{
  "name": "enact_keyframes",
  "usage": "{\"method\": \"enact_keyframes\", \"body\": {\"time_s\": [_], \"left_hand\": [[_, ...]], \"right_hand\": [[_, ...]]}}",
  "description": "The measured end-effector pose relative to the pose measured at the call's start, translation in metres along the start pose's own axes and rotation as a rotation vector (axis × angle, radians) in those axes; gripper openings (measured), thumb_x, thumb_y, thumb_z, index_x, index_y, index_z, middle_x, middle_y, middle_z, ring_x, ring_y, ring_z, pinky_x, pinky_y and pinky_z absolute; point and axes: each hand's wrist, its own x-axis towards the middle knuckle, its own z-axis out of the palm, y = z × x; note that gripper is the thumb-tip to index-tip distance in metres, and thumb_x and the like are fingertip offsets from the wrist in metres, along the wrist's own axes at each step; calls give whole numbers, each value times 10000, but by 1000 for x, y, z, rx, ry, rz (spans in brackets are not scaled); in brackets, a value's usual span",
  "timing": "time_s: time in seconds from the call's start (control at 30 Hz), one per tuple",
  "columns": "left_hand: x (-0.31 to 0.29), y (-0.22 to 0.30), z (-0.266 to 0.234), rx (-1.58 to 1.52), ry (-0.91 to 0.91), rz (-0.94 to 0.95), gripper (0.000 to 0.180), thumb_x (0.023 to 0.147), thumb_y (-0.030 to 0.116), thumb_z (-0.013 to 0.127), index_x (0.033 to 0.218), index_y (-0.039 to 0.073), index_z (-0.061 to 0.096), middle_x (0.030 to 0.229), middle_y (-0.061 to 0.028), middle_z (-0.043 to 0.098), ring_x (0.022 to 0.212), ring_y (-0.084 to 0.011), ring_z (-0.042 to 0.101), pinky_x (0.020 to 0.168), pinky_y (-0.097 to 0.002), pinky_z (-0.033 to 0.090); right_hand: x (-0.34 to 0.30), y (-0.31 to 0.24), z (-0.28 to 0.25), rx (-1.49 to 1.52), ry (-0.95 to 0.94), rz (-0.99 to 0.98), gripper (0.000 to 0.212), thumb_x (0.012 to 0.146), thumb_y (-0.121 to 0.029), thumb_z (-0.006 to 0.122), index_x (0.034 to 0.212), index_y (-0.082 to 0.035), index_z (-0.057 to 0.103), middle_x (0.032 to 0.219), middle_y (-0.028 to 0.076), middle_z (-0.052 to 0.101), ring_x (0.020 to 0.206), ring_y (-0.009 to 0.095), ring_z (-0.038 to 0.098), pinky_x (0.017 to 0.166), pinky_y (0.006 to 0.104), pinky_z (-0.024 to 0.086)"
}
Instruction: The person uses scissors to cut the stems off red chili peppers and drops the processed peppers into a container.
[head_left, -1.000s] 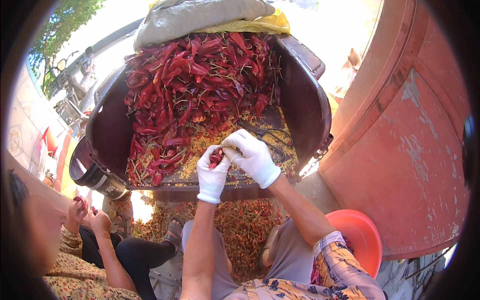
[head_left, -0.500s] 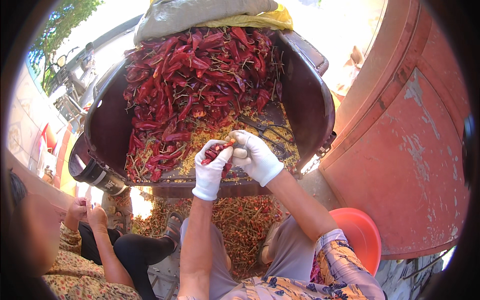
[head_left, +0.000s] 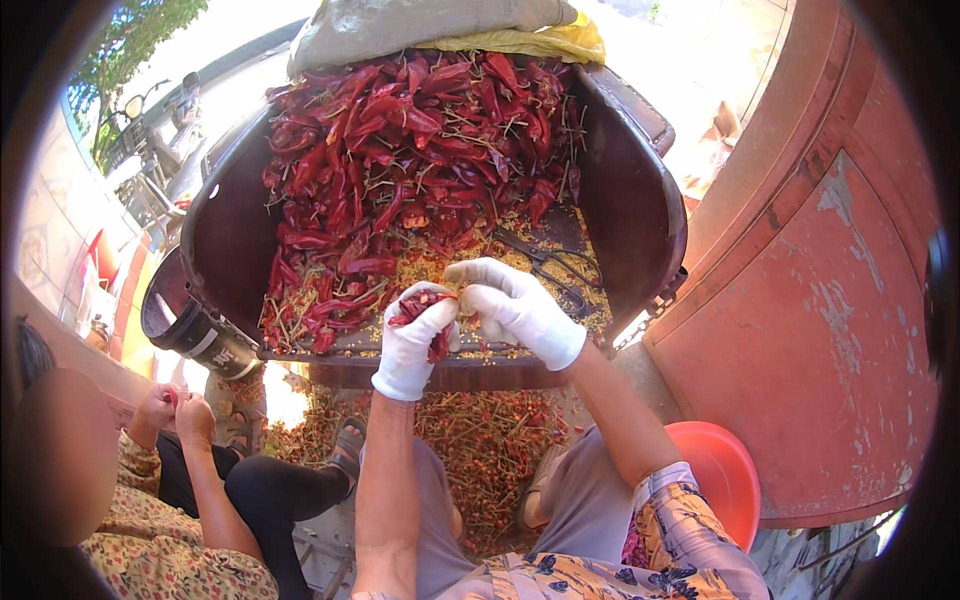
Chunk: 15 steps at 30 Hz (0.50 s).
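Note:
My left hand (head_left: 408, 345), in a white glove, is closed around dried red chili peppers (head_left: 418, 304). It hovers over the near edge of a dark cart bed (head_left: 640, 235). Beside it, my gloved right hand (head_left: 528, 312) has its thumb and fingers pinched at the upper end of the held peppers, where a small orange bit shows. Beyond both hands a large heap of dried red chilies (head_left: 400, 130) fills the back of the bed. Yellow seeds (head_left: 425, 268) and loose stems lie scattered in front of the heap. Dark-handled scissors (head_left: 545, 262) rest on the seeds past my right hand.
A person (head_left: 190, 500) sits at the left, hands (head_left: 180, 410) together around something small and red. A black bucket (head_left: 205, 340) stands by the cart's left corner. Stems (head_left: 490, 450) litter the ground between my feet. An orange-red basin (head_left: 715, 475) and red metal panel (head_left: 800, 350) are right.
The view has shifted a little, so the cart appears further right. My right hand has turned slightly, its index finger now stretched over the peppers' end. My left hand keeps its hold.

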Motion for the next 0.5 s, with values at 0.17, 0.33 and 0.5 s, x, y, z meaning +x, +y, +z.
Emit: {"method": "enact_keyframes", "body": {"time_s": [0.17, 0.33, 0.5], "left_hand": [[3, -6, 5, 182, 86, 37, 133, 857, 101, 672, 960, 44, 609, 657, 3, 575, 510, -90, 529, 473, -237, 428], [1, -5, 9, -334, -33, -131, 117, 909, 165, 613, 891, 54, 579, 668, 9, 512, 518, -79, 439, 437, -215, 351], [0, 7, -7, -705, -291, 144, 160, 955, 158, 569, 832, 60, 539, 649, 30, 351, 521, -65, 314, 452, -224, 298]], "right_hand": [[10, 25, 9, -664, 289, -650, 90, 882, -70, 652, 960, -25, 647, 857, 50, 644, 747, 107, 613, 659, 253, 499], [5, 16, 21, -81, 344, -178, 83, 922, -134, 625, 943, -54, 629, 793, 12, 634, 607, 94, 600, 525, 231, 460], [3, -6, -30, 265, 69, -197, 238, 944, -247, 594, 1043, -33, 624, 748, -3, 600, 551, 37, 491, 489, 196, 393]]}}
